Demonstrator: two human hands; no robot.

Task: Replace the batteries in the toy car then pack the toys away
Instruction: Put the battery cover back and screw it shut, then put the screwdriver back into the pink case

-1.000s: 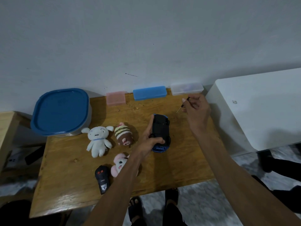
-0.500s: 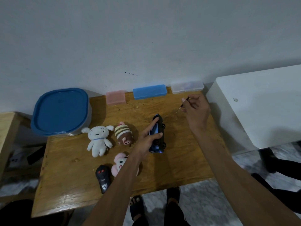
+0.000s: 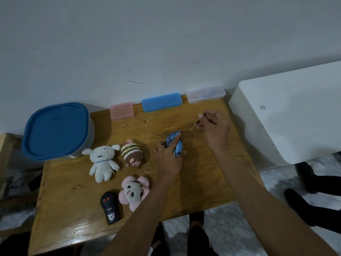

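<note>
A blue toy car (image 3: 176, 145) lies on the wooden table (image 3: 199, 182), its blue body turned up. My left hand (image 3: 168, 157) grips it from the near side, fingers curled over its top. Just right of the car, my right hand (image 3: 216, 127) pinches a small screwdriver (image 3: 197, 123) whose tip points down-left toward the car. A black remote control (image 3: 110, 209) lies near the table's front edge. A white plush (image 3: 102, 162), a striped brown plush (image 3: 132, 154) and a pink plush (image 3: 133, 193) lie left of the car.
A big tub with a blue lid (image 3: 56, 131) stands at the back left. Pink (image 3: 121, 110), blue (image 3: 162, 102) and clear (image 3: 205, 94) boxes line the wall. A white cabinet (image 3: 291, 115) stands right of the table. Someone's dark shoes (image 3: 304, 206) are on the floor at right.
My left hand has rolled the car from its dark underside up, over its side, to its blue body up. My right hand has stayed almost still with the screwdriver.
</note>
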